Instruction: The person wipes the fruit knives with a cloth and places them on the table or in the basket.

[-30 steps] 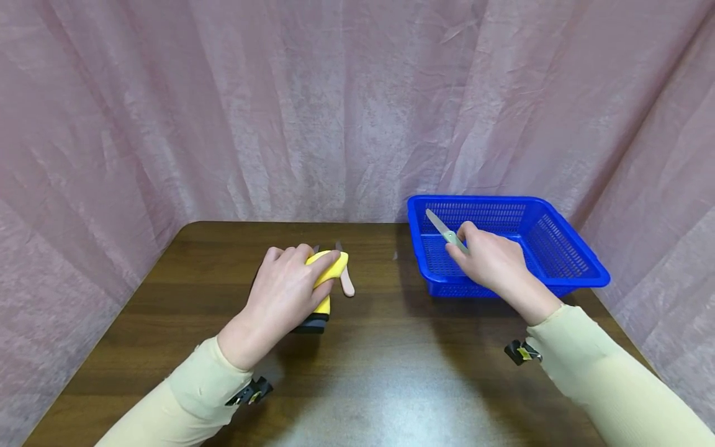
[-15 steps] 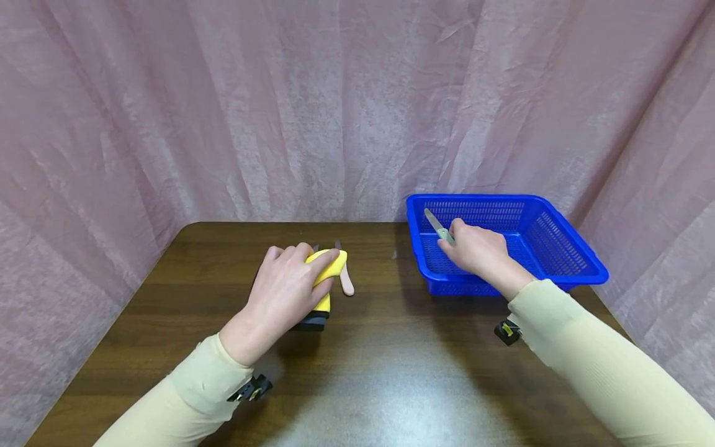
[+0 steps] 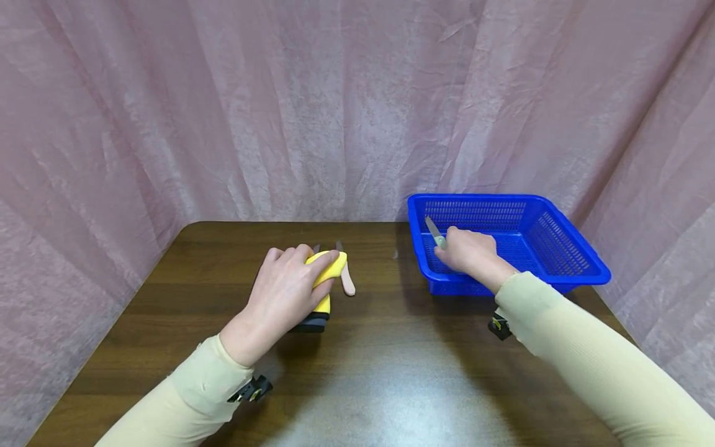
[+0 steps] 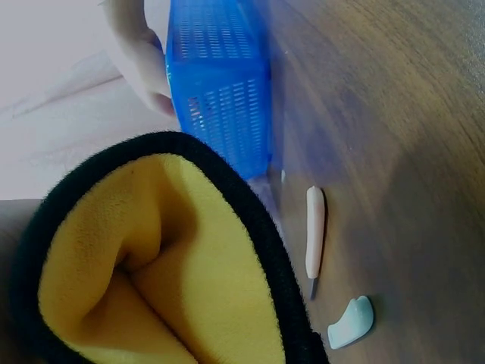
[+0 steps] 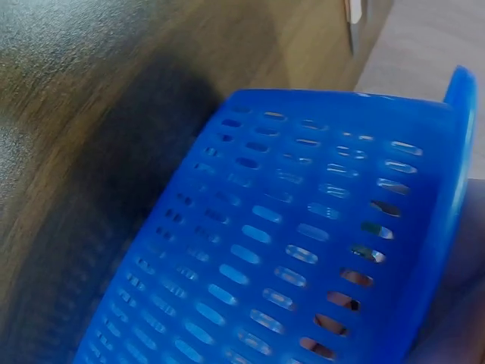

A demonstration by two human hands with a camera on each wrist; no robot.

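My right hand [image 3: 469, 251] grips a small knife [image 3: 434, 232] by its pale green handle, inside the left part of the blue basket [image 3: 570, 248]. The knife's blade points up and to the left, and my fingers hide most of the handle. On the left, my left hand [image 3: 285, 292] holds a bunched yellow cloth [image 3: 328, 267] with black edging and a dark grey layer beneath. Just right of the cloth, a pink-handled knife [image 3: 347, 279] lies on the table. In the left wrist view, a pale green handle [image 4: 352, 322] shows near that knife.
The basket has perforated walls and stands at the back right of the wooden table [image 3: 380, 360]. Pink curtains [image 3: 346, 112] hang behind the table and along both sides. In the right wrist view, the basket's wall [image 5: 265, 227] covers most of my right hand.
My right hand has moved left and lower into the basket with the green-handled knife. My left hand stays in place on the cloth.
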